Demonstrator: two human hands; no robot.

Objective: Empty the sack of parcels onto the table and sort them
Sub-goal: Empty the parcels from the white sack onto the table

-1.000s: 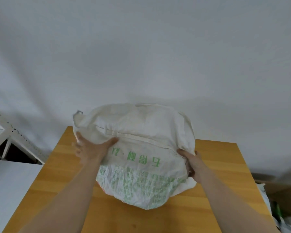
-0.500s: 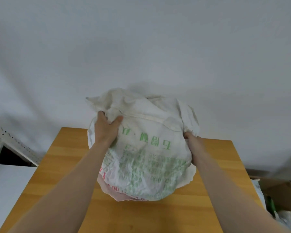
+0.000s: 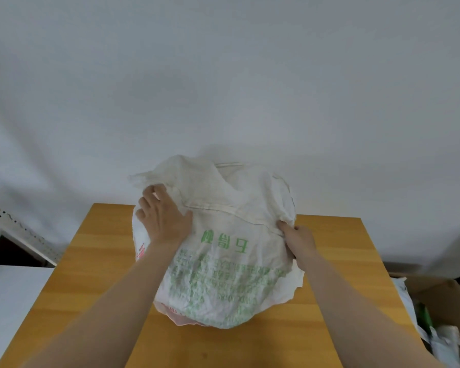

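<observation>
Bulging over the middle of the wooden table point(image 3: 91, 274), the white woven sack point(image 3: 223, 274) shows green printed lettering upside down on its near face, and a stitched seam runs across its upper part. Whether its underside rests on the tabletop cannot be told. The left hand point(image 3: 165, 219) lies on the sack's upper left side with fingers spread and nearly straight, pressing the cloth rather than clutching it. The right hand point(image 3: 299, 241) holds the sack's right side, fingers curled round a fold of fabric by the seam. A pink edge point(image 3: 181, 318) peeks out beneath the sack's near bottom; what it belongs to is unclear. A cardboard box point(image 3: 441, 296) holding white and green items stands right of the table, and a white metal frame point(image 3: 14, 229) stands to the left.
</observation>
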